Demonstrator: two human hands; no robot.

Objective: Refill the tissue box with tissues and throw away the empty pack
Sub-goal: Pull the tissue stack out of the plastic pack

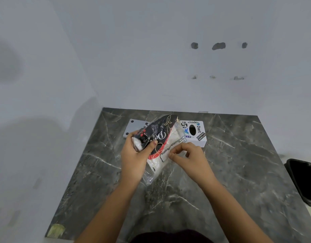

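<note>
A plastic tissue pack (161,137), dark with red and white print and white tissues showing inside, is held tilted above the dark marble table (238,163). My left hand (135,155) grips its left end, thumb on top. My right hand (188,156) pinches the clear plastic on the pack's right side with fingertips. Behind the pack stands a white tissue box (196,132) with stickers and an oval opening on top; the pack hides its left part. A flat grey plate (133,127) with holes lies to the left, partly behind the pack.
A black bin (305,179) stands off the table's right edge. White walls close the back and left sides. A yellowish patch (55,230) marks the table's near left corner.
</note>
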